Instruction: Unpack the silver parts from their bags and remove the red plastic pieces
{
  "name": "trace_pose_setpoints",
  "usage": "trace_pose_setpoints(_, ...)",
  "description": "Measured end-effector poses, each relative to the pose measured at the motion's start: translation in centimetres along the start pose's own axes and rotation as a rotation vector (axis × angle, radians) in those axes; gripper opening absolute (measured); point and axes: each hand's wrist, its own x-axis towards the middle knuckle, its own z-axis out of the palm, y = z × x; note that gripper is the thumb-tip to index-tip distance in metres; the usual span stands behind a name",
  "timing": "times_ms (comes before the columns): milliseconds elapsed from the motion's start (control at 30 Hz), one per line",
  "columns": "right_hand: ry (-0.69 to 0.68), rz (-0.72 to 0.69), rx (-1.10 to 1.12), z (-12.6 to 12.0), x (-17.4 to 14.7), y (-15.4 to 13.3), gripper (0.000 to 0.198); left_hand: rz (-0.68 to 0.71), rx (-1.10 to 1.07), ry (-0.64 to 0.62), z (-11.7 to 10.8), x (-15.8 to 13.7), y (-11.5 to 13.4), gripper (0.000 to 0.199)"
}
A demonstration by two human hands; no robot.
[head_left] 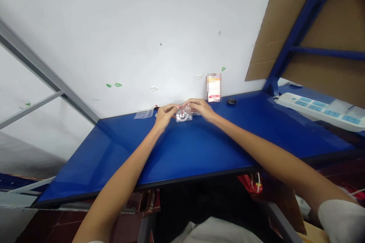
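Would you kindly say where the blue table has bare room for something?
Between the left forearm and right forearm; also between the black object and power strip. Crowded around the left hand, right hand, wrapped item and plastic bag.

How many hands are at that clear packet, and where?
2: the left hand at the packet's left side, the right hand at its upper right. Some fingertips are hidden.

A packet lies between left hand and right hand, over a desk. Left of the packet: a bag. Right of it, successively: an upright box, a case, a power strip.
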Motion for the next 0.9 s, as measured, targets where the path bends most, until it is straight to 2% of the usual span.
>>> trace_pose_setpoints(133, -0.006, -0.008, -0.006, -0.5, 0.0, 0.1, 0.03, -0.014, -0.037, -0.012, 0.3, -0.1, 0.2, 0.048)
trace_pose_setpoints(333, -0.143, -0.035, 0.028, -1.2, 0.4, 0.8, 0.033, -0.022, -0.126, -0.049, -0.3, 0.1, 0.1, 0.037)
trace_pose_setpoints(467, -0.029, -0.071, -0.101, -0.8, 0.6, 0.9, 0.028, -0.014, -0.081, -0.1, -0.4, 0.0, 0.1, 0.04)
trace_pose_setpoints(600, 0.076, -0.097, -0.13, -0.4, 0.6, 1.1, 0.036, -0.003, -0.049, -0.135, -0.1, -0.2, 0.3, 0.045)
trace_pose_setpoints(733, 0.092, -0.102, -0.168, -0.2, 0.5, 1.2, 0.038, 0.051, 0.012, -0.119, 0.3, -0.1, 0.2, 0.051)
trace_pose_setpoints(900, 0.056, -0.098, -0.118, 0.1, 0.2, 0.8, 0.034, 0.1, 0.094, -0.002, 0.4, 0.0, -0.2, 0.044)
